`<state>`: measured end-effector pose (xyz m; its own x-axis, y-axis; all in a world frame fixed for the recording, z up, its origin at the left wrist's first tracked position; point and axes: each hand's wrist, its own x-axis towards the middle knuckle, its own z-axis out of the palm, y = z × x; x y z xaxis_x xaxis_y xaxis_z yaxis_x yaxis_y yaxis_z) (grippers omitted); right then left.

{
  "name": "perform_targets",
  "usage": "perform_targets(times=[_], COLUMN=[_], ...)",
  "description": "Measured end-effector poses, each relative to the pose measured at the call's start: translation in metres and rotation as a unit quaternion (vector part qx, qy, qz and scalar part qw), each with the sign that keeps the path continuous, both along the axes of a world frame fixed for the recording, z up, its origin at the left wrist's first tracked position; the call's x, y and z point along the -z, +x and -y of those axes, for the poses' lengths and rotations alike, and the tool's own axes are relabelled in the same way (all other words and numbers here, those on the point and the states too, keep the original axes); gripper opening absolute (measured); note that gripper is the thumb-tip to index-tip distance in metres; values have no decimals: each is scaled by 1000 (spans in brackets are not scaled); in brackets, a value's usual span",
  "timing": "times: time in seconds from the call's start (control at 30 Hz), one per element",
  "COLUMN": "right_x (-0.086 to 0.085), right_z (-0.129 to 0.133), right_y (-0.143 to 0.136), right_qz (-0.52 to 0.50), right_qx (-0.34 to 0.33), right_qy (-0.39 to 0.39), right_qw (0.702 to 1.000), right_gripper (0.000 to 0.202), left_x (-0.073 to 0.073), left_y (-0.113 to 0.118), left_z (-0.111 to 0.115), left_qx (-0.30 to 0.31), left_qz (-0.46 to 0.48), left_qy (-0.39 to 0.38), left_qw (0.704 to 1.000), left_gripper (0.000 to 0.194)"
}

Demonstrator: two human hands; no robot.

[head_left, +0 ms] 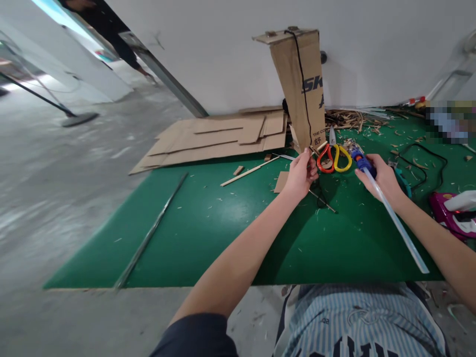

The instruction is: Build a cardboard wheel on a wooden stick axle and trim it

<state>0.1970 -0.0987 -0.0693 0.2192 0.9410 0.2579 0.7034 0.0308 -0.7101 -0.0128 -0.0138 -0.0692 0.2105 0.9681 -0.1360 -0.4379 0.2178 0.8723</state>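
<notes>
Head view: littered green table (215,225), white wall (223,59); left grip (302,172) pinching stick (314,150), right grip (384,177) holding glue gun (360,160).

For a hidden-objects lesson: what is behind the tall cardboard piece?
Behind the tall cardboard piece is the pale wall; a dark round thing shows past the cardboard's right edge, brown scraps lower down. Whatever the cardboard covers cannot be seen.

A person (364,317) works at a green table (223,228), left hand (300,173) pinching a small piece (313,149) near the foot of an upright cardboard column (297,89), right hand (383,178) gripping a blue tool (359,157) with a long translucent stick (396,220) extending toward the table's near edge. Red-and-yellow scissors (335,157) sit between the hands; layered flat cardboard sheets (219,136) lie beyond, to the left.
</notes>
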Motion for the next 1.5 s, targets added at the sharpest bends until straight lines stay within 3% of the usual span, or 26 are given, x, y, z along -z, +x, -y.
perform_targets(times=[0.27,0.47,0.97,1.23,1.37,1.5], right_x=[3,6,17,8,0,-16], right_z=[1,2,0,11,15,15], right_y=[-4,-6,-9,-17,-26,-37], right_qz=[149,209,264,244,297,360], right_qx=[-17,-21,-5,-35,-80,-152], right_qy=[29,42,50,134,145,122], right_qw=[988,977,963,960,940,912], right_gripper=[53,47,37,36,36,32], left_x=[0,1,6,5,1,-2], left_y=[-4,-4,-3,-5,-6,-7], left_z=[-1,1,1,-3,-4,-5], left_qx=[18,20,33,-14,-14,-58], left_qz=[35,43,47,64,78,80], left_qy=[-23,-9,6,13,31,71], left_qw=[999,999,998,998,996,993], left_gripper=[32,31,31,28,33,40])
